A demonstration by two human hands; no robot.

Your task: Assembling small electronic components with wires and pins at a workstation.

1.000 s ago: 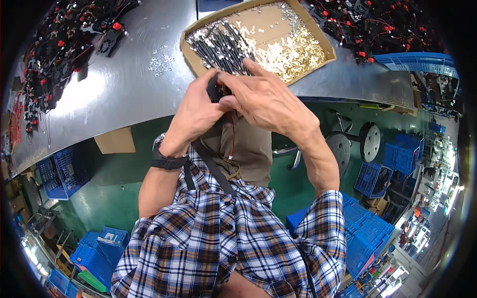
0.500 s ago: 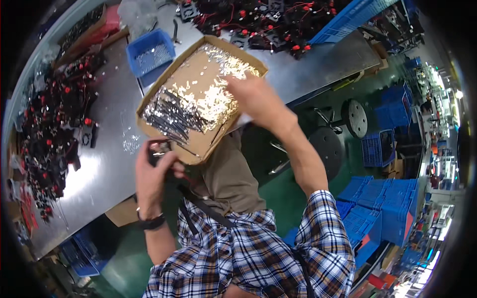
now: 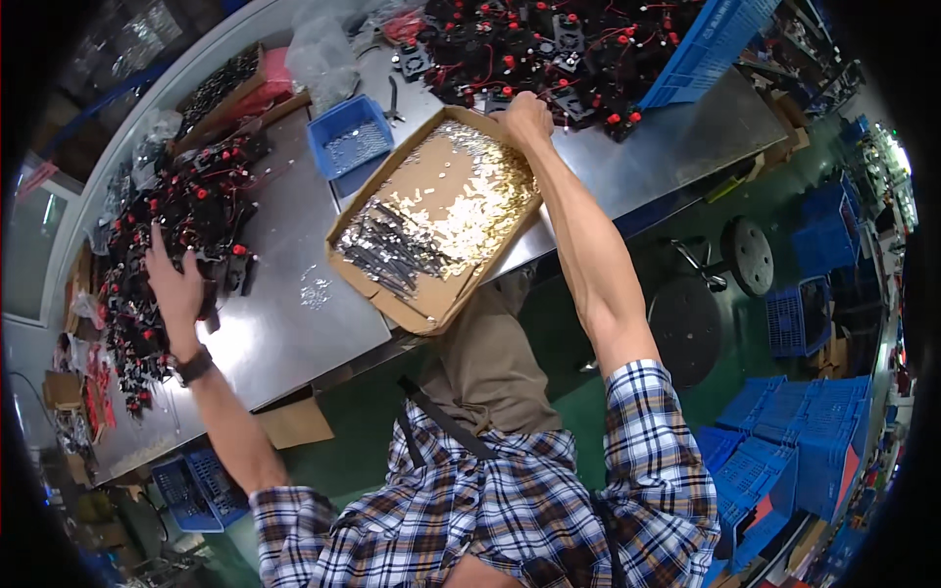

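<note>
My left hand (image 3: 174, 284) is spread open over the left-hand pile of small black fan assemblies (image 3: 201, 201) with red caps and wires. Beyond the far right corner of a shallow cardboard tray (image 3: 402, 181), my right hand (image 3: 526, 120) reaches the edge of another heap of black fan assemblies (image 3: 588, 49). Its fingers are curled, and what they hold, if anything, is hidden. Inside the tray lie many small shiny metal pieces (image 3: 475, 220) and a bunch of thin dark rods (image 3: 392, 250). The tray overhangs the near edge of the table.
A blue bin (image 3: 348, 137) of small silvery parts stands behind the tray, with pliers (image 3: 393, 98) beside it. Loose bits (image 3: 316, 289) lie on the metal table (image 3: 284, 338). A blue crate (image 3: 706, 49) is at far right; round stools (image 3: 747, 257) and stacked blue crates (image 3: 774, 431) stand right.
My left hand has let go of the small black part and moved left to the pile. My right hand has gone from over the tray to its far corner.
</note>
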